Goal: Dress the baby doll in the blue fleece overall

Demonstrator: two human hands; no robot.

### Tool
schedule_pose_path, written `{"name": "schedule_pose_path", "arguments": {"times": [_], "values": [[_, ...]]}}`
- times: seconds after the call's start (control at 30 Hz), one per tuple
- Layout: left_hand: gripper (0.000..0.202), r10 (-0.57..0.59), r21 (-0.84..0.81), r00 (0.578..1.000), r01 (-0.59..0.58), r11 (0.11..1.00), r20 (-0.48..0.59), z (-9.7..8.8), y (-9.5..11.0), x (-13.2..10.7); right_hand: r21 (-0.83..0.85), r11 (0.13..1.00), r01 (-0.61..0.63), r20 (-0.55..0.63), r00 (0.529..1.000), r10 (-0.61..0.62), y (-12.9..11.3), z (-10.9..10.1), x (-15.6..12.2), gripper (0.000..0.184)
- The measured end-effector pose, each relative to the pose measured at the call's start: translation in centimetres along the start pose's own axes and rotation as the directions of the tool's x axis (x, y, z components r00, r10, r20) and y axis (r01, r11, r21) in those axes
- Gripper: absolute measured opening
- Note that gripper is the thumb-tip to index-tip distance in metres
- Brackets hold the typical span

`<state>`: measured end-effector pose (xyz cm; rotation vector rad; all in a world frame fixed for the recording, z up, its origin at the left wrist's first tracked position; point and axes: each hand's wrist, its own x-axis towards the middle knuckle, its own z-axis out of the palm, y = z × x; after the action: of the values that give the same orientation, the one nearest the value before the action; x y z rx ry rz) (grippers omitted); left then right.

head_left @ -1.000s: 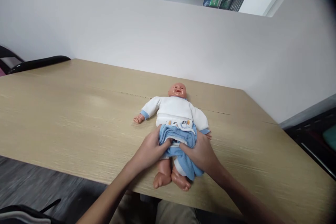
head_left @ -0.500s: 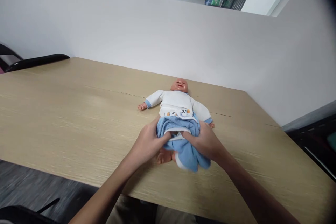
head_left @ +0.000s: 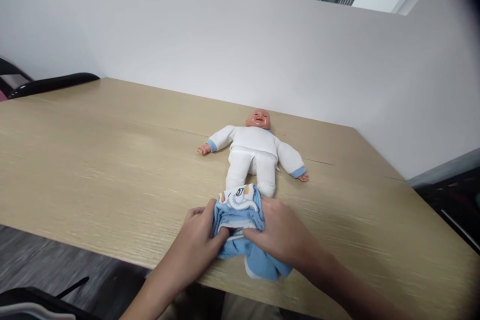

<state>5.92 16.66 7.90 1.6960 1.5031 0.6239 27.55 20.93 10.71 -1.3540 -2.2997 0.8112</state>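
A baby doll (head_left: 253,152) in white clothes lies on its back on the wooden table (head_left: 112,160), head toward the far wall. A bunched blue garment with a cartoon print (head_left: 240,212) sits down at the doll's lower legs and hides its feet. My left hand (head_left: 197,242) grips the garment's left side, fingers closed. On the garment's right side my right hand (head_left: 279,232) is closed on the cloth too. Part of the blue fabric hangs near the table's front edge.
A white partition wall (head_left: 225,50) rises right behind the table. A dark chair back (head_left: 52,83) shows at the far left edge. Dark furniture (head_left: 446,205) stands beyond the table's right side. Grey floor lies below the front edge.
Both hands have drawn the blue garment from the doll's waist down to its feet, toward me. The doll's white legs now show, and its bare feet are covered.
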Motion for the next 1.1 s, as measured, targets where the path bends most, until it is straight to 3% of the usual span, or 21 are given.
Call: {"name": "schedule_pose_path", "arguments": {"times": [0.23, 0.47, 0.57, 0.67, 0.77, 0.87, 0.97, 1.03, 1.1], "values": [[0.037, 0.112, 0.059, 0.990, -0.107, 0.992, -0.084, 1.1, -1.7, 1.2, -0.071, 0.997, -0.028, -0.041, 0.999, 0.025, 0.0, 0.6, -0.1, 0.040], [0.045, 0.135, -0.240, 0.983, -0.163, 0.957, -0.125, 1.4, -1.7, 1.0, 0.193, 0.978, 0.075, -0.018, 0.997, -0.073, 0.7, 0.3, 0.0, 0.045], [0.040, 0.146, -0.260, 0.970, -0.195, 0.946, -0.196, 0.9, -1.3, 1.5, 0.284, 0.957, 0.060, -0.028, 0.998, -0.054, 1.4, 0.4, 0.5, 0.039], [0.032, 0.196, -0.179, 0.948, -0.244, 0.953, -0.252, 0.0, -1.3, 2.6, 0.242, 0.963, 0.119, -0.084, 0.991, -0.101, 2.2, 0.0, 1.6, 0.022], [0.031, 0.233, -0.166, 0.948, -0.271, 0.948, -0.215, -1.4, -1.1, 4.0, 0.204, 0.960, 0.193, -0.072, 0.981, -0.182, 2.8, -0.9, 2.7, 0.016], [0.041, 0.266, -0.232, 0.959, -0.281, 0.931, -0.095, -3.0, -0.6, 4.9, 0.174, 0.960, 0.219, -0.033, 0.976, -0.217, 3.6, -2.3, 3.3, 0.030], [0.052, 0.264, -0.264, 0.964, -0.246, 0.933, 0.035, -4.3, 0.1, 5.2, 0.202, 0.959, 0.199, 0.069, 0.974, -0.217, 4.5, -3.8, 2.9, 0.061], [0.052, 0.262, -0.252, 0.963, -0.240, 0.938, 0.058, -4.9, 0.4, 5.2, 0.276, 0.948, 0.160, 0.116, 0.973, -0.198, 5.4, -4.3, 2.3, 0.083], [0.054, 0.270, -0.233, 0.961, -0.249, 0.940, 0.065, -5.3, 0.4, 5.4, 0.371, 0.923, 0.103, 0.133, 0.978, -0.163, 6.4, -4.3, 1.7, 0.090]]}}
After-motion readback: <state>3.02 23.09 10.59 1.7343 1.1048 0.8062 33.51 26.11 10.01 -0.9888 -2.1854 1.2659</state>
